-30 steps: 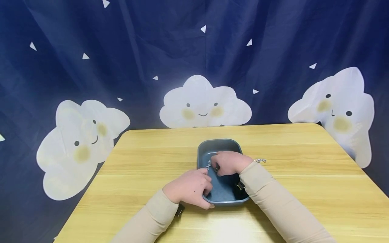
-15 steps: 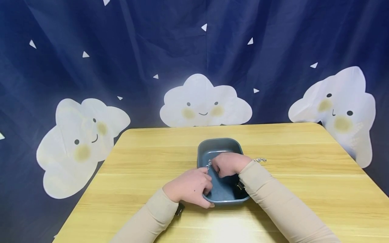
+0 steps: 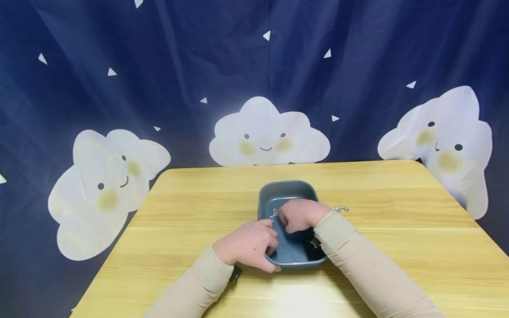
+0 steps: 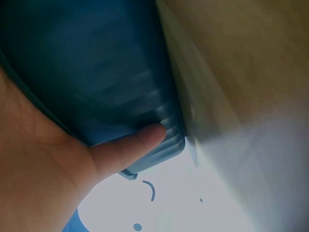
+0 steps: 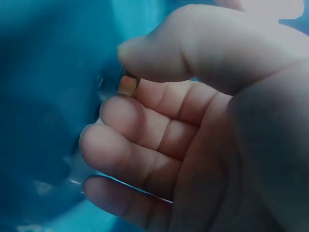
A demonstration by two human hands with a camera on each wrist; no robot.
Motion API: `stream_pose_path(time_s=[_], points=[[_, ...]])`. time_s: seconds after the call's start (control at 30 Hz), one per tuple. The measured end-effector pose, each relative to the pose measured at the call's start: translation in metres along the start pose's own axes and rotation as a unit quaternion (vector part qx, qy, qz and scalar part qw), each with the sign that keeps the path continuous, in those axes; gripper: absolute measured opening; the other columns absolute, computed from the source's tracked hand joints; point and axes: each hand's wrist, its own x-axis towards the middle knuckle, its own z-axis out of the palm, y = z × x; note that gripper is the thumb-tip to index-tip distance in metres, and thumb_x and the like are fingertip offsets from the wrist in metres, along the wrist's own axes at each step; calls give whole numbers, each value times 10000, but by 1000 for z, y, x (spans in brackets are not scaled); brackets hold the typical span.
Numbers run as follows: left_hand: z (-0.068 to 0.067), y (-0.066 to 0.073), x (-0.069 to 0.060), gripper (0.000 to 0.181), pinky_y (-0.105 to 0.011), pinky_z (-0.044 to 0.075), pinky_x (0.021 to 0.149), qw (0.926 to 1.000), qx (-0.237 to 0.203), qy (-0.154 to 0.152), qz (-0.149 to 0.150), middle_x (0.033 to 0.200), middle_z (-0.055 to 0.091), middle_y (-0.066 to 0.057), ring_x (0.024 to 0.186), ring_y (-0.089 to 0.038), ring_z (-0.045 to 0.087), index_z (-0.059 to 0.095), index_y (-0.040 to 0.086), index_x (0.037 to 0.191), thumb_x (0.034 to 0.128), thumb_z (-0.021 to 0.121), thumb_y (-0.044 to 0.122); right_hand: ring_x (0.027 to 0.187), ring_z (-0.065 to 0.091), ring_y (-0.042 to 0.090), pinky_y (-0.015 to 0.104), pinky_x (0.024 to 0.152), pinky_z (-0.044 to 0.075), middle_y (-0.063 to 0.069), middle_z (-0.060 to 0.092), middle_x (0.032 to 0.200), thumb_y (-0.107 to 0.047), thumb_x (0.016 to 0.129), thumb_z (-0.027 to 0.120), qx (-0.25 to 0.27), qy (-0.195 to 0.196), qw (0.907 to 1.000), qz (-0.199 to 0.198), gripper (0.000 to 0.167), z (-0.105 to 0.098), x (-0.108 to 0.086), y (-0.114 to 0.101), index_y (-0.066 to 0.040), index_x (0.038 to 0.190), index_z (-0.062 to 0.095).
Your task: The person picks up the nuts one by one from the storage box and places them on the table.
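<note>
Right hand (image 3: 298, 215) had its grip pinched on a metal bit (image 5: 128, 85) in the bin (image 3: 292, 255), lower middle of the head view; left hand (image 3: 248, 244) clutched the bin's lower-left edge. Bracing it firmly probably made fiddly pinching easier.

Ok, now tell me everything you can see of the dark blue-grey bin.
The bin is open-topped and plastic-looking, with rounded corners and apparent ridges on its outer wall. It stands upright on the wood-grained table. The left hand grips its near left corner, fingers over the rim, thumb outside. Small silvery pieces show inside; the right hand is in it too, contact unclear.
</note>
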Motion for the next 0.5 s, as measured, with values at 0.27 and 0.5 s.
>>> stream_pose_path(time_s=[0.27,0.5], points=[[-1,0,0,473,-168,280,642,10000,-35,-31,-34,620,384,207,726,-51,355,463,281,537,739,770,578,596,464,126,283,592,390,-53,501,644,-122,794,685,91,122,9998,-99,148,-3,-2,2,-191,753,560],[-1,0,0,472,-167,275,628,10000,-67,-16,-29,621,383,207,721,-48,348,463,280,539,741,772,574,645,525,131,300,617,437,-63,560,701,-151,807,683,159,202,9997,27,123,-7,-7,1,-215,792,580]])
